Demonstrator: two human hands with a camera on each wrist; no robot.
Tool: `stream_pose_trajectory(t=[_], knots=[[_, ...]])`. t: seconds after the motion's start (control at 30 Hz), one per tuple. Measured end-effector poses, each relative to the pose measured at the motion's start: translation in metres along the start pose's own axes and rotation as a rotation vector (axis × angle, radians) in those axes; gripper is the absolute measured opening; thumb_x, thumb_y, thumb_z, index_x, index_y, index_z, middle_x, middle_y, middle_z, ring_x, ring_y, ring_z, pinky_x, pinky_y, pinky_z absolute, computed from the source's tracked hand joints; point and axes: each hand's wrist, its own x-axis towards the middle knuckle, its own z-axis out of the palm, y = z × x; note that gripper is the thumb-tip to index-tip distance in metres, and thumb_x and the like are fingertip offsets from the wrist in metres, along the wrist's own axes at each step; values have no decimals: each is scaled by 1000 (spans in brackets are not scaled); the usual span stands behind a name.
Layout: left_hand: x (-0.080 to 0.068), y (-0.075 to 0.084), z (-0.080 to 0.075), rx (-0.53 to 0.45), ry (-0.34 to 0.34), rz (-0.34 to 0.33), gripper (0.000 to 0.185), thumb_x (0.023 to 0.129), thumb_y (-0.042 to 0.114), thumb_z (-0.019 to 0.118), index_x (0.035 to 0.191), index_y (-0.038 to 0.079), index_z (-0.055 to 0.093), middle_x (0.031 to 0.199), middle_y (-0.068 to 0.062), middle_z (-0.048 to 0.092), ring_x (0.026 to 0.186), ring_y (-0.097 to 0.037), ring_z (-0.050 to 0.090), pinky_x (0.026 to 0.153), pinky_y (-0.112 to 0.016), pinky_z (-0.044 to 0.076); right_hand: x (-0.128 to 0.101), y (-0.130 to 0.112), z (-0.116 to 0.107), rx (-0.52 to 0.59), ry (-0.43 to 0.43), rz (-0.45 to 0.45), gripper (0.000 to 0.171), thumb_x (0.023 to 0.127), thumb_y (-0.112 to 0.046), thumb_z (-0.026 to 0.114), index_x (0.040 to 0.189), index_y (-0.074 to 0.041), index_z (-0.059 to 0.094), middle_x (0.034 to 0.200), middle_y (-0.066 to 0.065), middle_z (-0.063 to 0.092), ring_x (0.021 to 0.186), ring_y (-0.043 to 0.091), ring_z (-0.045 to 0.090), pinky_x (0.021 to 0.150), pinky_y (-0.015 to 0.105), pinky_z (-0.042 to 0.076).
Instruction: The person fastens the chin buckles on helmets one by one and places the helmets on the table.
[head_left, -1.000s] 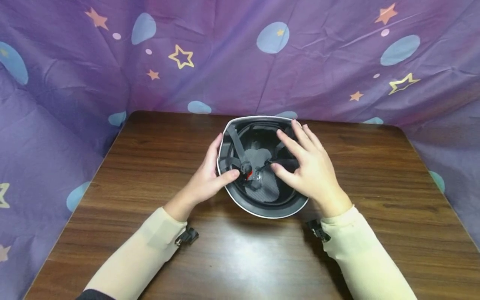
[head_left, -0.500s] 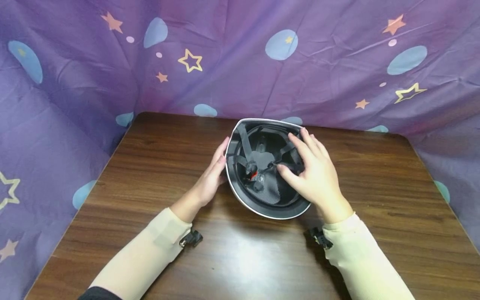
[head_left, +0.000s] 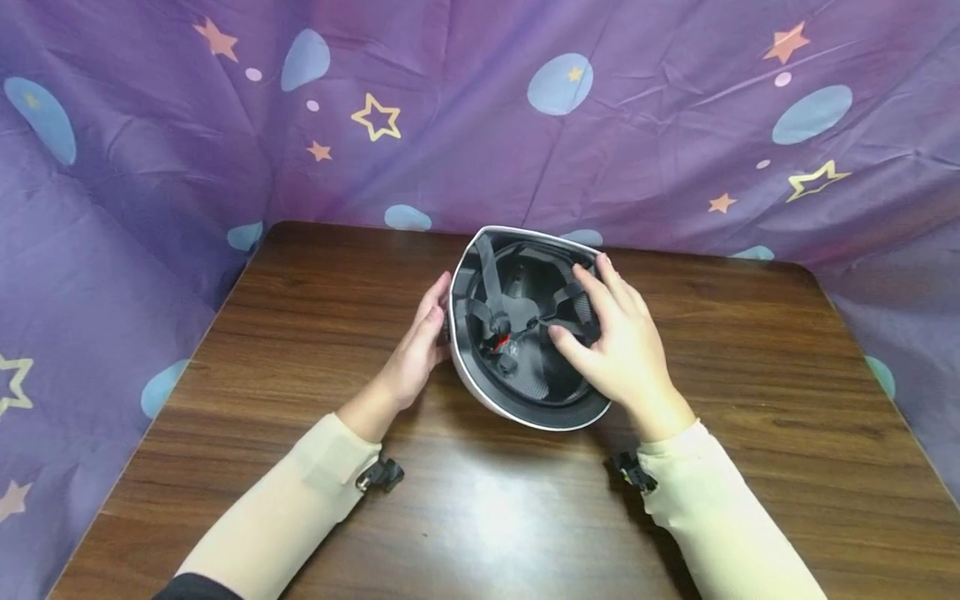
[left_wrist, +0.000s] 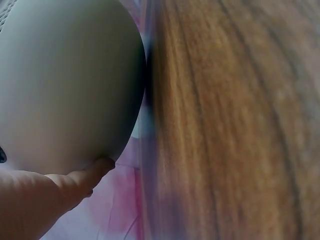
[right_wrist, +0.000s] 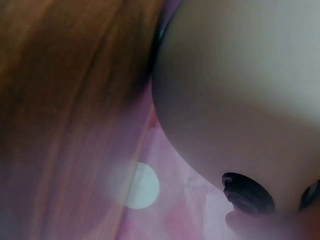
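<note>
Head view: a white helmet [head_left: 525,408] lies upside down on the far middle of the wooden worktop [head_left: 480,517], its open side up and tipped slightly toward the person, so that the dark padded lining and the grey straps [head_left: 491,292] crossing inside are visible, with a small red part [head_left: 501,341] near the strap junction. The left hand [head_left: 412,354] rests flat against the outer left side of the shell, fingers straight and together, the grip spread rather than curled. The right hand [head_left: 622,342] lies over the right rim with its fingers reaching into the bowl; thumb and forefinger appear to pinch a strap on the right side of the lining, though the contact is small and partly hidden. Both forearms wear cream sleeves [head_left: 292,517], each with a black clip at the cuff. Left wrist view: a fingertip [left_wrist: 97,167] touches the smooth pale shell just beside the wood grain. Right wrist view: the shell fills the upper right, blurred, with a dark vent opening [right_wrist: 247,194] near the lower edge. A purple cloth [head_left: 480,108] printed with stars and pale blue ovals stands behind and beside the worktop.
</note>
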Motion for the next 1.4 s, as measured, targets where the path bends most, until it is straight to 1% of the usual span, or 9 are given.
stream_pose_trajectory(t=[0.2, 0.37, 0.5, 0.63, 0.77, 0.9, 1.0, 1.13, 1.4], knots=[[0, 1, -2, -9, 18, -8, 71, 109, 32, 24, 170, 1, 3, 177, -18, 4, 159, -39, 14, 116, -78, 24, -2, -2, 8, -12, -42, -1, 83, 86, -47, 78, 158, -13, 53, 173, 19, 29, 139, 58, 45, 113, 68, 36], [0, 1, -3, 1, -10, -21, 75, 108, 26, 34, 170, 4, -2, 178, -17, -2, 158, -44, 18, 117, -75, 27, -4, -1, 10, -28, -156, 56, 85, 91, -49, 76, 163, -16, 45, 177, 16, 12, 142, 61, 39, 112, 73, 33], [0, -3, -3, 37, -2, 30, 84, 104, 17, 46, 169, 1, -3, 177, -22, -4, 160, -41, 14, 125, -60, 24, -5, -2, 11, -55, -285, 121, 88, 98, -60, 66, 170, -24, 31, 179, 12, -5, 147, 61, 30, 116, 78, 18], [1, -5, -3, 82, 25, 103, 89, 99, 13, 53, 167, -5, 0, 176, -24, -3, 163, -32, 3, 130, -44, 8, -6, -4, 11, -75, -387, 153, 94, 100, -69, 57, 173, -27, 16, 176, 12, -19, 152, 59, 21, 117, 79, 6], [1, -6, -3, 101, 38, 115, 100, 96, 23, 64, 168, -3, 0, 177, -23, -2, 163, -30, 3, 130, -41, 5, -7, -6, 11, -71, -465, 167, 98, 99, -72, 56, 174, -29, 8, 172, 13, -31, 153, 61, 14, 118, 78, 5], [1, -8, -3, 118, 37, 110, 130, 89, 58, 79, 169, 0, -4, 176, -23, -4, 163, -30, 0, 130, -42, 5, -8, -6, 12, -72, -528, 188, 105, 97, -74, 57, 173, -29, 0, 169, 14, -37, 155, 60, 5, 119, 78, 6], [1, -8, -3, 148, 26, 114, 148, 78, 78, 80, 168, 1, -7, 176, -24, -6, 163, -30, 0, 130, -43, 6, -10, -6, 13, -83, -559, 200, 113, 94, -76, 61, 173, -27, -5, 168, 16, -38, 157, 56, -3, 119, 77, 6], [1, -9, -3, 208, 7, 144, 150, 77, 82, 78, 168, 1, -9, 175, -25, -6, 163, -29, -1, 130, -43, 4, -10, -6, 14, -89, -572, 202, 121, 91, -75, 67, 173, -24, -8, 169, 19, -36, 157, 56, -6, 120, 76, 6], [0, -8, -1, 285, -10, 181, 146, 77, 83, 76, 169, 3, -4, 177, -20, 2, 162, -25, 7, 130, -43, 5, -10, -1, 16, 49, -609, 249, 113, 99, -66, 62, 171, -23, -14, 167, 12, -41, 156, 57, -8, 119, 79, 11]])
